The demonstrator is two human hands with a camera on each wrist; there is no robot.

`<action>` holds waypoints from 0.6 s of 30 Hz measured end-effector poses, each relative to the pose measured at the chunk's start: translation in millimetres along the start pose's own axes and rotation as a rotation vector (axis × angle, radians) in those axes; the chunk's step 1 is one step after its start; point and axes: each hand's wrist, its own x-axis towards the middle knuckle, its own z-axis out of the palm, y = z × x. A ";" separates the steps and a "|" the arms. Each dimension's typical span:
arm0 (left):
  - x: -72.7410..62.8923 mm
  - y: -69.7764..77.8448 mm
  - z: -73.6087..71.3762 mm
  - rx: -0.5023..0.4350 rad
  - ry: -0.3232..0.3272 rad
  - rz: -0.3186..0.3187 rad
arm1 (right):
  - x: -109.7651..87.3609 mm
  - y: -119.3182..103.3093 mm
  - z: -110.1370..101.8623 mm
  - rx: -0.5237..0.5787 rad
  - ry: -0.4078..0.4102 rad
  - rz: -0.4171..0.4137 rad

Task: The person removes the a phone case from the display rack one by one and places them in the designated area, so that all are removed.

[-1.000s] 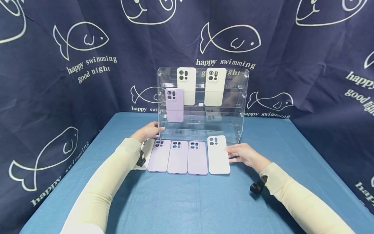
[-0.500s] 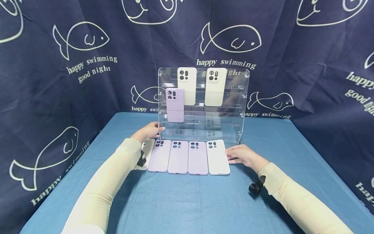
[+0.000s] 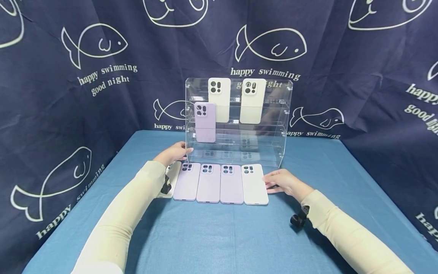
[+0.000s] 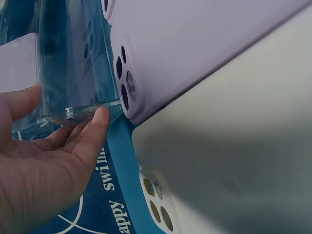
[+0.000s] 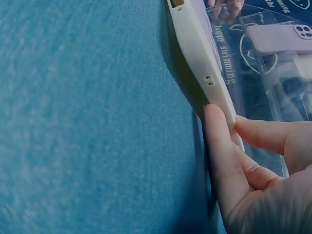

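Note:
In the head view a white phone case (image 3: 254, 184) lies at the right end of a row of cases, camera cutouts toward the back. My right hand (image 3: 285, 180) pinches its right edge, thumb above and a finger (image 5: 222, 151) at the underside. Its long side stands slightly off the cloth in the right wrist view. My left hand (image 3: 174, 152) holds the left side of a clear acrylic display stand (image 3: 239, 148). There the thumb (image 4: 24, 100) is on one side of the panel and the fingers on the other.
Several lilac cases, such as the middle one (image 3: 208, 186), fill the row, and an off-white case (image 4: 234, 146) lies partly under my left forearm. On the stand sit two white cases (image 3: 219, 108) and one lilac case (image 3: 205, 125). A patterned dark blue curtain (image 3: 191, 45) hangs behind.
My right hand has lowered the white case's far end and drawn it slightly left, against the row's last lilac case. The left hand keeps its place on the stand.

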 end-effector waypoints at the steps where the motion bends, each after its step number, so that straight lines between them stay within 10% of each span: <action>1: 0.9 -0.4 -0.2 -0.001 0.000 0.001 | 0.2 0.1 0.2 -0.001 0.002 0.003; 18: 0.2 0.6 0.6 -0.009 -0.001 -0.004 | -3.6 -0.8 7.3 -0.004 0.021 -0.019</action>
